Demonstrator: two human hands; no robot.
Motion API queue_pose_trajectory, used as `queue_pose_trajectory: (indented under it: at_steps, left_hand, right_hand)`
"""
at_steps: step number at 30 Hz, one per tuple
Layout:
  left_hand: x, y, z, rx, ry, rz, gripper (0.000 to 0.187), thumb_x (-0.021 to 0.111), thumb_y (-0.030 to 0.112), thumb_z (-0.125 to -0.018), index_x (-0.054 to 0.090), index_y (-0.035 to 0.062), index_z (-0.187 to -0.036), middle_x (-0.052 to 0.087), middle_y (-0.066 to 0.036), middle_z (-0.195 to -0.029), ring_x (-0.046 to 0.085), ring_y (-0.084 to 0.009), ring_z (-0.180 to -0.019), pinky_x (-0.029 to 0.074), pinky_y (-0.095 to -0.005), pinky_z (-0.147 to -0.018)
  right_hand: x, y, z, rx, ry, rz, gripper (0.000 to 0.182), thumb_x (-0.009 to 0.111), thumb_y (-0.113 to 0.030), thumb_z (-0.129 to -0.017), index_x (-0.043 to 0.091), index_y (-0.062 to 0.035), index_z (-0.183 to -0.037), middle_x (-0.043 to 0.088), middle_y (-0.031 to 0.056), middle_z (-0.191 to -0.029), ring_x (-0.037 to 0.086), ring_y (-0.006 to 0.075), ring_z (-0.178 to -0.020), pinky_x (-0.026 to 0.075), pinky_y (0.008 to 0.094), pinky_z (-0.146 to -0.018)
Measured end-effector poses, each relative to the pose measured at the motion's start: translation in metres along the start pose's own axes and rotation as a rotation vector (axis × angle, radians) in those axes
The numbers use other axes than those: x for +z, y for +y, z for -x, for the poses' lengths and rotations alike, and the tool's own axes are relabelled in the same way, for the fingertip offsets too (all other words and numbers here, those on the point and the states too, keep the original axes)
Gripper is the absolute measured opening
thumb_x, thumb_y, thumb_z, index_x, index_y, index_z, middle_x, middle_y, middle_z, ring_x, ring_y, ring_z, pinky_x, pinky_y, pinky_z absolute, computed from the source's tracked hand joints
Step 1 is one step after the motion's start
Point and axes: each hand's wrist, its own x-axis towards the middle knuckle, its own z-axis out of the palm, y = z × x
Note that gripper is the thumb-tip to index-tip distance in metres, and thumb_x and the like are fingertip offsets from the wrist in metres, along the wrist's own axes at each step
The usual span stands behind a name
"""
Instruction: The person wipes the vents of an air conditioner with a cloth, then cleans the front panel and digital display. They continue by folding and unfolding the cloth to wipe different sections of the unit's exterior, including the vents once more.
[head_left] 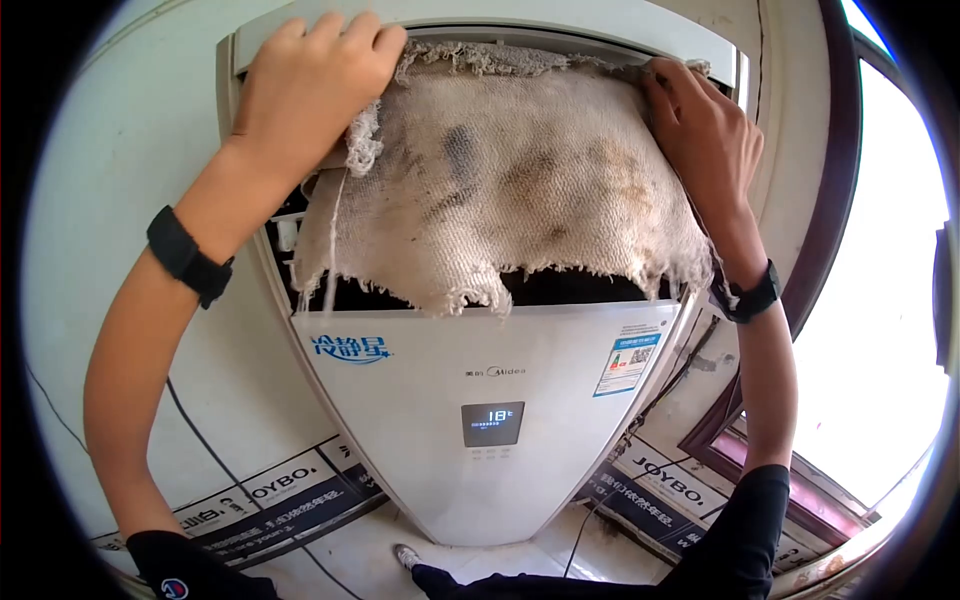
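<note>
A stained, frayed beige cloth (pixel 520 180) hangs across the upper front of a white standing air conditioner (pixel 400 440). At the cloth's top left corner, my left hand (pixel 320 85) grips it with the fingers curled over. My right hand (pixel 705 125) pinches the top right corner, thumb and fingers closed on the fabric. The ragged lower edge of the cloth droops over the dark opening above the front panel. A lit display (pixel 492 423) on the panel reads 18. Part of the louvre on the left side shows beside the cloth; the rest is hidden behind it.
Printed cartons or boards (pixel 270 500) lie along the wall base on both sides of the unit. A bright window (pixel 880 280) with a dark frame stands at the right. Black cables (pixel 205 440) run down the wall. A shoe (pixel 406 556) shows on the floor.
</note>
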Motion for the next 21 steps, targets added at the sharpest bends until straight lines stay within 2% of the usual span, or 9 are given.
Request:
queue_pose_trajectory:
  at_steps: [2, 5, 7, 11, 14, 15, 18, 19, 21]
  left_hand:
    - [0.005, 0.003, 0.001, 0.021, 0.051, -0.063, 0.016, 0.070, 0.011, -0.075, 0.061, 0.0147, -0.089, 0.058, 0.002, -0.074, 0.064, -0.0115, -0.076, 0.046, -0.0284, -0.060]
    - [0.005, 0.009, 0.009, -0.051, 0.033, 0.062, 0.028, 0.065, 0.004, -0.079, 0.065, 0.0096, -0.106, 0.064, 0.000, -0.089, 0.064, -0.0173, -0.078, 0.049, -0.0299, -0.068]
    - [0.007, 0.003, 0.010, -0.003, 0.019, 0.158, 0.029, 0.064, 0.003, -0.079, 0.066, 0.0089, -0.108, 0.066, -0.001, -0.094, 0.065, -0.0173, -0.081, 0.050, -0.0301, -0.069]
    - [0.007, 0.003, 0.021, 0.074, -0.013, 0.302, 0.026, 0.063, 0.003, -0.081, 0.068, 0.0057, -0.106, 0.067, -0.003, -0.097, 0.064, -0.0200, -0.084, 0.050, -0.0319, -0.072]
    - [-0.001, 0.009, 0.024, -0.025, -0.063, 0.429, 0.018, 0.065, 0.016, -0.083, 0.071, 0.0075, -0.098, 0.067, -0.003, -0.087, 0.064, -0.0203, -0.087, 0.050, -0.0332, -0.074]
    - [-0.004, 0.010, 0.024, -0.084, -0.089, 0.530, 0.023, 0.063, 0.024, -0.087, 0.071, 0.0047, -0.099, 0.069, -0.006, -0.088, 0.064, -0.0250, -0.088, 0.050, -0.0372, -0.079]
    - [-0.014, 0.012, 0.017, -0.141, -0.197, 0.631, 0.030, 0.058, 0.024, -0.096, 0.069, -0.0009, -0.107, 0.069, -0.013, -0.095, 0.062, -0.0308, -0.092, 0.049, -0.0403, -0.081]
    - [-0.017, 0.013, 0.011, -0.180, -0.269, 0.646, 0.031, 0.057, 0.026, -0.097, 0.069, -0.0010, -0.104, 0.068, -0.014, -0.095, 0.062, -0.0322, -0.093, 0.050, -0.0415, -0.081]
    - [-0.021, 0.018, -0.002, -0.257, -0.421, 0.677, 0.035, 0.054, 0.030, -0.100, 0.069, -0.0013, -0.099, 0.068, -0.016, -0.095, 0.061, -0.0349, -0.094, 0.050, -0.0439, -0.081]
  right_hand:
    - [0.001, -0.002, -0.002, 0.003, 0.009, -0.048, 0.012, 0.066, -0.027, -0.094, 0.068, -0.0208, -0.104, 0.073, 0.0000, -0.089, 0.071, 0.0269, -0.070, 0.052, 0.0375, -0.055]
    - [-0.001, -0.011, -0.002, 0.049, 0.002, -0.110, 0.009, 0.067, -0.023, -0.093, 0.067, -0.0186, -0.100, 0.072, 0.0008, -0.089, 0.070, 0.0268, -0.072, 0.052, 0.0376, -0.058]
    - [-0.003, -0.017, 0.001, 0.108, -0.027, -0.133, 0.007, 0.068, -0.020, -0.091, 0.067, -0.0171, -0.098, 0.072, 0.0012, -0.089, 0.070, 0.0257, -0.076, 0.053, 0.0374, -0.063]
    - [0.000, -0.011, 0.007, -0.055, 0.010, -0.162, 0.009, 0.069, -0.015, -0.088, 0.070, -0.0129, -0.097, 0.071, 0.0012, -0.089, 0.065, 0.0214, -0.089, 0.050, 0.0356, -0.081]
    - [-0.007, -0.015, 0.013, -0.166, -0.008, -0.124, 0.011, 0.067, -0.014, -0.089, 0.071, -0.0103, -0.098, 0.071, 0.0015, -0.093, 0.064, 0.0222, -0.092, 0.049, 0.0356, -0.083]
    - [-0.007, -0.017, 0.015, -0.172, -0.010, -0.109, 0.019, 0.066, -0.020, -0.090, 0.072, -0.0060, -0.102, 0.071, 0.0055, -0.099, 0.063, 0.0242, -0.097, 0.049, 0.0360, -0.088]
    - [-0.007, -0.028, 0.016, -0.227, 0.005, -0.092, 0.031, 0.065, -0.028, -0.092, 0.071, -0.0016, -0.106, 0.071, 0.0102, -0.102, 0.064, 0.0269, -0.101, 0.048, 0.0385, -0.092]
    - [-0.007, -0.028, 0.015, -0.226, -0.062, -0.126, 0.042, 0.060, -0.036, -0.095, 0.070, 0.0023, -0.110, 0.071, 0.0142, -0.106, 0.064, 0.0295, -0.103, 0.047, 0.0403, -0.095]
    - [-0.003, -0.034, 0.009, -0.206, -0.114, -0.226, 0.044, 0.057, -0.037, -0.096, 0.069, 0.0029, -0.111, 0.071, 0.0148, -0.105, 0.064, 0.0306, -0.102, 0.047, 0.0414, -0.095]
